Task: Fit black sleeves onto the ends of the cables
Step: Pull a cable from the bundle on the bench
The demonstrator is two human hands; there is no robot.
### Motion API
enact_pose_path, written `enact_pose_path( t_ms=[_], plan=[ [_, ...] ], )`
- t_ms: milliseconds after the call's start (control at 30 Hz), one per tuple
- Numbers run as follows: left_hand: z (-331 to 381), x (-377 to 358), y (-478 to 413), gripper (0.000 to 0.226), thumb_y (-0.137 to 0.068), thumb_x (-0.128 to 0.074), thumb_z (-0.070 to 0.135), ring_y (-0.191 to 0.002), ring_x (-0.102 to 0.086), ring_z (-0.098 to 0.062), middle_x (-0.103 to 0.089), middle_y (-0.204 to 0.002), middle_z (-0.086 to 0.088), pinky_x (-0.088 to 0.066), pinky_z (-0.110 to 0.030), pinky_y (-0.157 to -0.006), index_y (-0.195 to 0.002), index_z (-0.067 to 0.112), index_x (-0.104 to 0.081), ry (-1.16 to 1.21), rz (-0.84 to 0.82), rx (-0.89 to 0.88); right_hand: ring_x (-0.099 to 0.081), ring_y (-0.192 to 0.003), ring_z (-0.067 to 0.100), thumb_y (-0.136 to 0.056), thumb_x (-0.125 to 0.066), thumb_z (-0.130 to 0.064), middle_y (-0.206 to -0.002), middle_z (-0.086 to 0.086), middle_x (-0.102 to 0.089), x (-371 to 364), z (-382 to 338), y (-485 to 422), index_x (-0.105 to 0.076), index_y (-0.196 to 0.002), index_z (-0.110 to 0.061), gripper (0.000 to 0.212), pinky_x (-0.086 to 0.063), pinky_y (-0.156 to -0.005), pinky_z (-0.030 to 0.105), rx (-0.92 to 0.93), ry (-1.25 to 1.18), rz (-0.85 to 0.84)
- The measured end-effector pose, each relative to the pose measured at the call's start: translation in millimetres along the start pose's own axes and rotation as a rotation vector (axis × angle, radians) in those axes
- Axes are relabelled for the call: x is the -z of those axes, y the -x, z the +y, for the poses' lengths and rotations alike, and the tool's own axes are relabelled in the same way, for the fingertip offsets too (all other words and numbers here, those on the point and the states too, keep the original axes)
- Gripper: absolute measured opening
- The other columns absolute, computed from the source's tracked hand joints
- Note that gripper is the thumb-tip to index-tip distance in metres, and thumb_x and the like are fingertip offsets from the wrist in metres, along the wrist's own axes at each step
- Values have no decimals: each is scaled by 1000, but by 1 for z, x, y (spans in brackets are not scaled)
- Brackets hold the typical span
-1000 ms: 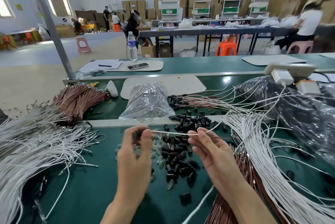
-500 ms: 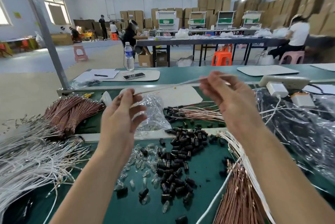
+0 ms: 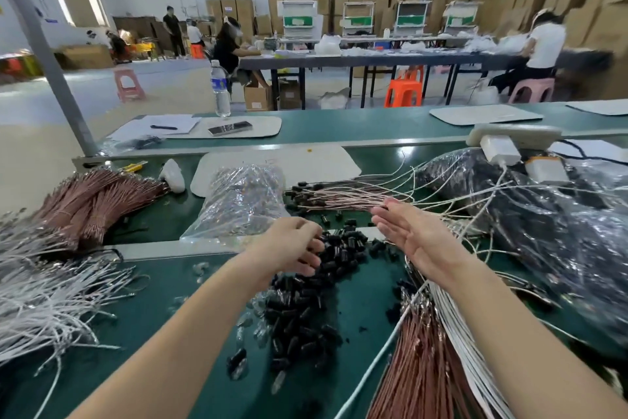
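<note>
A heap of small black sleeves [image 3: 316, 286] lies on the green table in front of me, mixed with a few clear ones. My left hand [image 3: 289, 248] hovers palm down over the heap's far end, fingers curled loosely; I cannot see anything in it. My right hand [image 3: 411, 238] is flat and open, palm turned left, with nothing in it. Just beyond its fingertips lies a bunch of cables with black sleeves on their ends [image 3: 339, 196]. White cables [image 3: 475, 333] and copper cables [image 3: 421, 367] run under my right forearm.
A big pile of white cables [image 3: 44, 296] and a copper bundle [image 3: 98, 198] fill the left. A clear bag of parts [image 3: 243, 201] sits behind the sleeves. Dark plastic bags [image 3: 557, 225] crowd the right. A bottle [image 3: 220, 89], papers and a phone stand on the far bench.
Both hands dropped from holding a white cable stretched up between them. That cable is out of my hands; the right hand has opened and the left has come down over the sleeve heap.
</note>
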State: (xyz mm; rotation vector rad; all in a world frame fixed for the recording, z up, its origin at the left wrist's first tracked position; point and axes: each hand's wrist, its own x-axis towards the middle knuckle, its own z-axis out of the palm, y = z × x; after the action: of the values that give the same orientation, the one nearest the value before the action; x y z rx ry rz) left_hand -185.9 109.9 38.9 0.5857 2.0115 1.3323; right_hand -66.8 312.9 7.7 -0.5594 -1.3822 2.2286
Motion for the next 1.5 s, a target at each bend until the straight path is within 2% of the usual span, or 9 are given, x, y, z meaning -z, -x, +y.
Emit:
enact_pose_path(
  t_ms=[200,333,533,667,833,967,1100,1200,1500],
  plan=[
    [5,-52,24,41,-105,-48,41,-64,-72,-19,-77,-90,-11,-58,-26,-62,-101,5,-67,-756,-399,-74,-75,-81,19,-104,-52,-9,-92,10,-77,-10,-11,10,-63,-117,-5,18,-63,-72,27,57,-52,62],
    [12,-95,41,49,-104,-50,46,-46,-60,-19,-62,-55,-5,-53,-25,-54,-76,7,-58,-1003,-381,-142,-74,-76,18,-106,-48,-12,-91,6,-78,-10,-11,26,-63,-116,-9,18,-63,-68,30,75,-49,100],
    [14,-129,56,40,-101,-56,39,-42,-52,-18,-53,-56,-4,-49,-28,-56,-75,11,-45,-1120,-328,-197,-72,-73,17,-105,-50,-13,-90,3,-76,1,-6,46,-65,-115,-13,18,-61,-71,32,71,-65,124],
    [12,-127,48,34,-103,-53,21,-37,-54,-14,-59,-59,-5,-50,-25,-46,-73,7,-52,-960,-412,-100,-69,-76,18,-105,-49,-13,-91,3,-74,10,-3,57,-66,-114,-13,19,-58,-74,33,91,-123,160],
    [4,-104,39,32,-102,-59,32,-50,-58,-11,-67,-74,-4,-49,-19,-44,-87,4,-65,-554,-396,-94,-69,-73,15,-106,-45,-11,-86,1,-75,12,-7,73,-65,-109,-14,20,-59,-67,28,160,-188,178],
    [19,-71,40,31,-102,-57,40,-56,-61,-7,-70,-81,-1,-53,-21,-53,-92,12,-65,-236,-159,-258,-71,-80,17,-107,-46,-19,-95,3,-76,2,-15,84,-66,-114,-14,22,-58,-73,31,210,-81,113],
    [43,-20,51,27,-100,-57,37,-61,-63,-9,-69,-80,1,-55,-26,-60,-95,12,-64,365,178,-344,-73,-99,24,-97,-52,-51,-112,5,-76,-28,-7,97,-65,-126,-18,46,-59,-87,35,182,341,-173],
    [42,12,59,23,-101,-57,32,-63,-62,-9,-66,-82,1,-55,-25,-60,-95,10,-62,649,366,-400,-73,-82,21,-90,-60,-50,-96,3,-77,-47,5,104,-74,-116,-22,42,-61,-80,30,216,494,-295],
    [-16,72,65,25,-99,-59,39,-50,-60,0,-63,-72,3,-52,-18,-53,-91,15,-61,722,744,-382,-57,-60,11,-88,-69,-45,-73,-1,-64,-60,36,106,-80,-107,-21,33,-54,-57,26,76,355,-401]
  ],
)
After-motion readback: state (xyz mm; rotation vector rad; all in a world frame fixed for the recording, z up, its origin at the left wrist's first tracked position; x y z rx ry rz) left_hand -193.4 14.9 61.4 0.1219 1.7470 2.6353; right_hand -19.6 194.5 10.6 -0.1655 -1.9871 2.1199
